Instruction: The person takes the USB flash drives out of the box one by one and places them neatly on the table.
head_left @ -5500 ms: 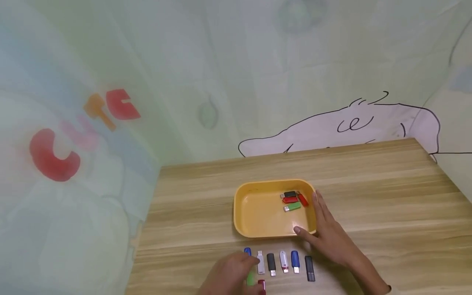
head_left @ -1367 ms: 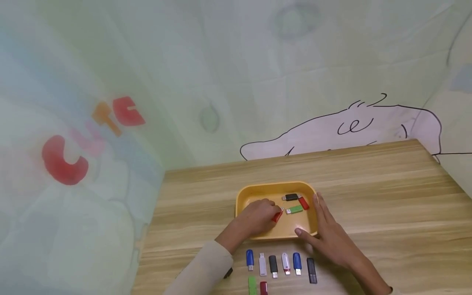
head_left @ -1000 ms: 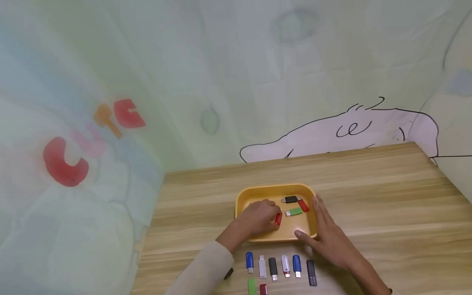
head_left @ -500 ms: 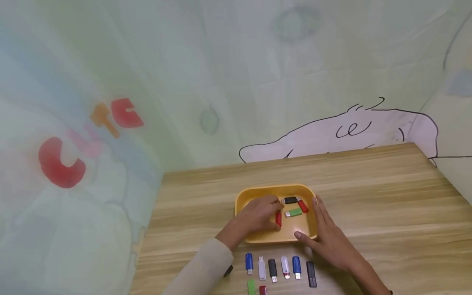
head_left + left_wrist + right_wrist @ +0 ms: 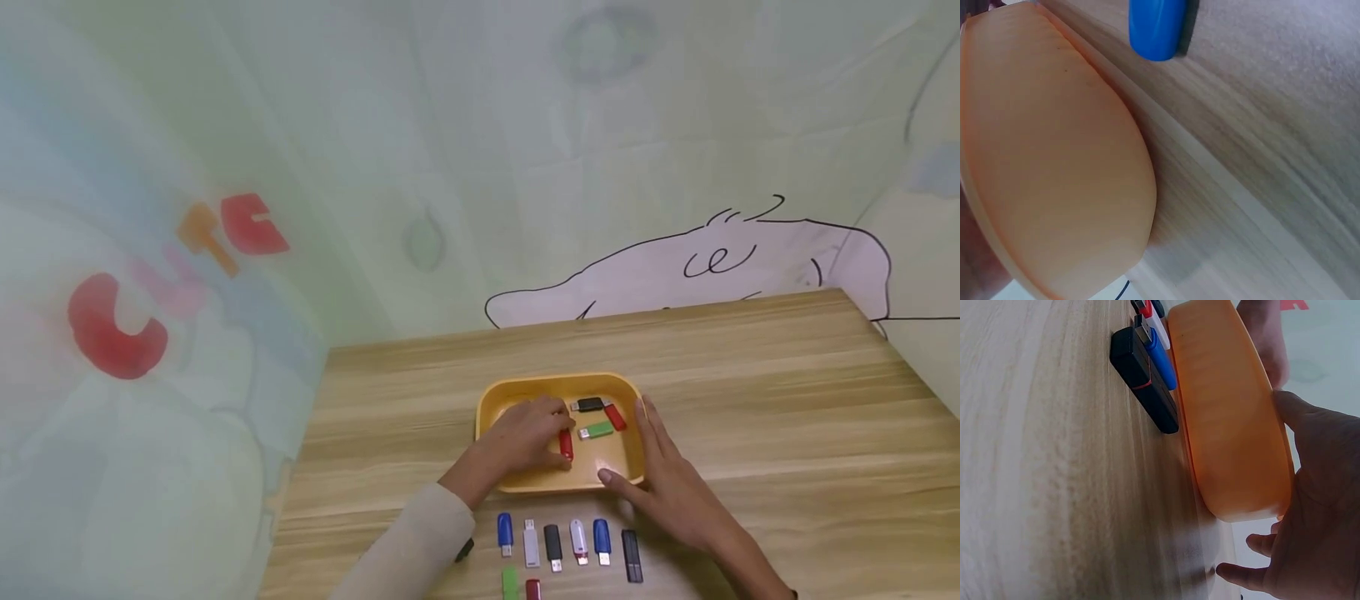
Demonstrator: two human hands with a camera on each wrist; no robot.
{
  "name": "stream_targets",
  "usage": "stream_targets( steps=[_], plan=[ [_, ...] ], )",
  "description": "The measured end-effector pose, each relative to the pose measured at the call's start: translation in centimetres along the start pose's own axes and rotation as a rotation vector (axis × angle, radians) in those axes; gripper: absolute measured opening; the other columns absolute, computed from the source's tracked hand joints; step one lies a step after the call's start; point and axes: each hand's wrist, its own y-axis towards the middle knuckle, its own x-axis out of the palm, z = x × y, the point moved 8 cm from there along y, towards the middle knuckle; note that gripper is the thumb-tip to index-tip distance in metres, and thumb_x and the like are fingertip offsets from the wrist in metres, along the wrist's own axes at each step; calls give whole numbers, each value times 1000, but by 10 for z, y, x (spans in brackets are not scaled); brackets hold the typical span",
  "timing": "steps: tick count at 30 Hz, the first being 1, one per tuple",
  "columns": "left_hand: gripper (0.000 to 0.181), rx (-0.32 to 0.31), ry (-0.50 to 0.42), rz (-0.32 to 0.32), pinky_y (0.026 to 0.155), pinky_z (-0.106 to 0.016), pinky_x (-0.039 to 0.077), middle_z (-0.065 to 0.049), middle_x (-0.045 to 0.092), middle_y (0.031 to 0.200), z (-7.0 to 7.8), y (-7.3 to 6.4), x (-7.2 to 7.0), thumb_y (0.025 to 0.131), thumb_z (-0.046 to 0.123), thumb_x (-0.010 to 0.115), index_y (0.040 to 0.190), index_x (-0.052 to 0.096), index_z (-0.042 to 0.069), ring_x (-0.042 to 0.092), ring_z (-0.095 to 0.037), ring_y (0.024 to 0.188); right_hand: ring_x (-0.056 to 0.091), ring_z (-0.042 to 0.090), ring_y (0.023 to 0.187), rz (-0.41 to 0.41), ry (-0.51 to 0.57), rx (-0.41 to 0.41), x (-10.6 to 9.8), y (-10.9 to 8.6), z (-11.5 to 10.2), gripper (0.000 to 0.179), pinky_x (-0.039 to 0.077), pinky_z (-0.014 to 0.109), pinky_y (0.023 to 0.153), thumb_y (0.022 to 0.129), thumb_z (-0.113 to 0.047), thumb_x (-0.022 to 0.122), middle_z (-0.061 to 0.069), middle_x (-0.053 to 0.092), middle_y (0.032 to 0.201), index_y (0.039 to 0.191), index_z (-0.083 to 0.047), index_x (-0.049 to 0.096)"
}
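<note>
A shallow yellow-orange plastic bin [image 5: 596, 457] sits on the wooden table. Inside it, my left hand [image 5: 525, 435] curls around a red USB stick [image 5: 566, 447], thumb at the near end and fingers at the far end. To the right of that stick lie a black USB stick [image 5: 589, 405], another red one [image 5: 615, 417] and a green one [image 5: 596, 431]. My right hand [image 5: 678, 492] rests against the bin's right end with straight fingers, its thumb on the front rim. The left wrist view shows the bin's outer wall [image 5: 1060, 156], not the left fingers.
Several USB sticks form a row in front of the bin, from a blue one [image 5: 506, 533] to a dark one [image 5: 632, 556]. Below the row lie a green stick [image 5: 510, 583] and a dark red one [image 5: 533, 589]. A printed cloth backdrop [image 5: 450, 167] hangs behind the table.
Earlier my left hand was over the row on the table. It has since moved into the bin and brought a red USB stick leftward, turning it lengthwise. My right hand stays put.
</note>
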Motion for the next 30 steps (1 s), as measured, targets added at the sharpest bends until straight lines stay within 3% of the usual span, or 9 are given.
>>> stream_targets(
  steps=[18, 30],
  plan=[
    [48, -17, -19, 35, 109, -28, 50, 2, 68, 124, -3, -6, -2, 91, 42, 85, 130, 74, 16, 61, -15, 116, 23, 58, 155, -7, 5, -5, 0, 0, -1, 117, 34, 73, 114, 95, -68, 66, 21, 0, 178, 171, -17, -7],
    [51, -97, -163, 0, 107, -27, 53, 1, 64, 128, -6, -13, -6, 91, 37, 85, 134, 70, 15, 58, -12, 115, 23, 59, 155, -16, 4, -4, 1, 0, -1, 118, 35, 74, 113, 95, -69, 66, 21, 0, 178, 171, -19, -9]
  ],
)
